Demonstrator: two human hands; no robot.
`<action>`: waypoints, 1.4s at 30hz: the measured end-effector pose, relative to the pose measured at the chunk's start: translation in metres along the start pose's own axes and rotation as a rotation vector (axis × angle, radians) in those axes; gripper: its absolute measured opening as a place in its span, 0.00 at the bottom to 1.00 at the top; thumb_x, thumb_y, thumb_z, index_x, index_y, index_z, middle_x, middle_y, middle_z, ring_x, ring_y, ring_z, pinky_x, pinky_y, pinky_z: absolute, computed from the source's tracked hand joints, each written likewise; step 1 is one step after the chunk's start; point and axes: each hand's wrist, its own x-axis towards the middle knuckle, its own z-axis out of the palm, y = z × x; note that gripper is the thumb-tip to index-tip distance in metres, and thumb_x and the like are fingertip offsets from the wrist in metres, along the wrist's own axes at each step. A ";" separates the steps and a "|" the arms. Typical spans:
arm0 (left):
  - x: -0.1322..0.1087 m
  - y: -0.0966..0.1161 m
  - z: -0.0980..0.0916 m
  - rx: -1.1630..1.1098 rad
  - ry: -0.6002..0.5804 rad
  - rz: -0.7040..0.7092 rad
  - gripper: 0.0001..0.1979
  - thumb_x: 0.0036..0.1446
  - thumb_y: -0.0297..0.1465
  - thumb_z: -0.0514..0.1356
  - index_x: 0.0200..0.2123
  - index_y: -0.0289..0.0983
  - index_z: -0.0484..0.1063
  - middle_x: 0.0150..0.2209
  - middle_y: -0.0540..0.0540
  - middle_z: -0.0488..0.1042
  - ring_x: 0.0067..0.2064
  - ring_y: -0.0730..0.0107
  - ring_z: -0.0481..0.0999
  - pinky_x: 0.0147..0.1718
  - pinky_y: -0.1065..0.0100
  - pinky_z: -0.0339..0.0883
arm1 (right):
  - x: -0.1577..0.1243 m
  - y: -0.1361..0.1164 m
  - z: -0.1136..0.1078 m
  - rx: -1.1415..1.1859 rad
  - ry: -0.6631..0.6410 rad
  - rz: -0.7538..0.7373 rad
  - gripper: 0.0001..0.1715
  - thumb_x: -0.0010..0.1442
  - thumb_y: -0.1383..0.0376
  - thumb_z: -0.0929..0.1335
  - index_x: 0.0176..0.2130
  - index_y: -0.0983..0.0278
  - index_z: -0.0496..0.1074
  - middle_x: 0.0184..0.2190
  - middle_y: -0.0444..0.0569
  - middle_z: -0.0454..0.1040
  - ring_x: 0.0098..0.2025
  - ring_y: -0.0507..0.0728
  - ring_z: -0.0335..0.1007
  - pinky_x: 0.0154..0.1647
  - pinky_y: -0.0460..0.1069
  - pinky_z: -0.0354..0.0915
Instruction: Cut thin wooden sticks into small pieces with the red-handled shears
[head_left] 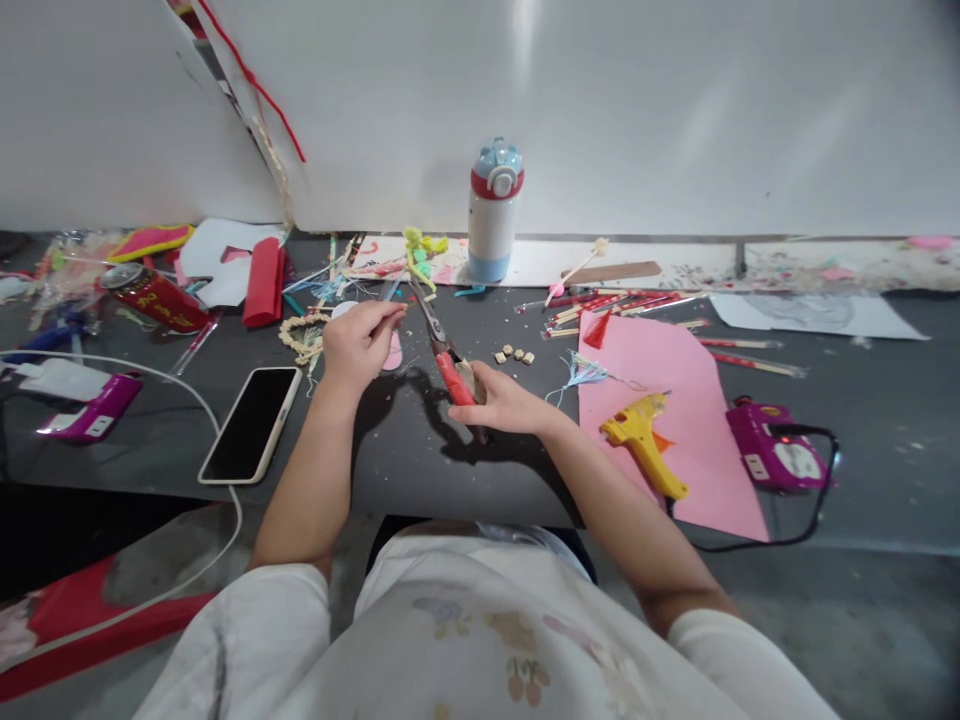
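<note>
My right hand (495, 398) is wrapped round the red handles of a pair of scissors (437, 335). Their metal blades point up and away to the left, towards the back of the table. Left of the blades, my left hand (358, 340) is closed in a pinch; what its fingertips hold is too small to make out. A small pink piece (394, 352) lies beside that hand, and a braided straw-coloured loop (300, 338) is behind its wrist. Several small pale blocks (514, 354) lie on the table to the right of the scissors.
A white and blue bottle (493, 215) stands at the back. On the right, a yellow glue gun (643, 440) rests on pink sheet (675, 370), near a purple power box (776, 445) with a black cable. A phone (251, 425), white cable and red can (155, 297) are left.
</note>
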 end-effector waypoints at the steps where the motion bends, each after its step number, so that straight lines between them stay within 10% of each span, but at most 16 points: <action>1: 0.000 0.000 0.000 -0.004 -0.004 -0.001 0.11 0.58 0.35 0.55 0.37 0.38 0.76 0.34 0.46 0.79 0.36 0.70 0.76 0.37 0.69 0.67 | 0.000 0.000 0.000 0.007 -0.002 0.001 0.27 0.46 0.46 0.69 0.32 0.62 0.57 0.25 0.38 0.58 0.26 0.49 0.52 0.28 0.47 0.52; 16: -0.003 0.018 0.010 0.114 0.026 -0.021 0.15 0.60 0.40 0.52 0.44 0.37 0.71 0.44 0.41 0.73 0.48 0.62 0.70 0.49 0.62 0.60 | 0.006 0.005 0.006 0.084 0.129 0.096 0.26 0.48 0.44 0.67 0.31 0.63 0.60 0.26 0.42 0.63 0.29 0.51 0.58 0.29 0.48 0.55; 21: -0.011 0.029 0.023 -0.350 -0.342 -0.264 0.21 0.58 0.46 0.52 0.43 0.37 0.71 0.36 0.45 0.75 0.36 0.68 0.73 0.37 0.67 0.66 | 0.008 0.006 0.009 0.217 0.182 0.053 0.22 0.51 0.48 0.66 0.33 0.63 0.62 0.28 0.46 0.67 0.31 0.54 0.63 0.31 0.49 0.60; 27: -0.015 0.041 0.037 -0.924 -0.602 -0.452 0.27 0.52 0.51 0.57 0.47 0.37 0.70 0.47 0.42 0.74 0.50 0.60 0.72 0.51 0.61 0.64 | 0.009 0.005 0.008 0.200 0.173 0.023 0.21 0.52 0.50 0.66 0.35 0.64 0.63 0.32 0.47 0.69 0.33 0.54 0.65 0.34 0.50 0.62; 42: -0.024 0.049 0.048 -1.158 -0.465 -0.619 0.24 0.45 0.39 0.67 0.45 0.34 0.71 0.43 0.39 0.77 0.43 0.60 0.78 0.47 0.58 0.70 | 0.013 0.018 0.011 0.283 0.118 -0.046 0.19 0.53 0.52 0.67 0.37 0.64 0.65 0.29 0.46 0.68 0.32 0.54 0.66 0.32 0.51 0.65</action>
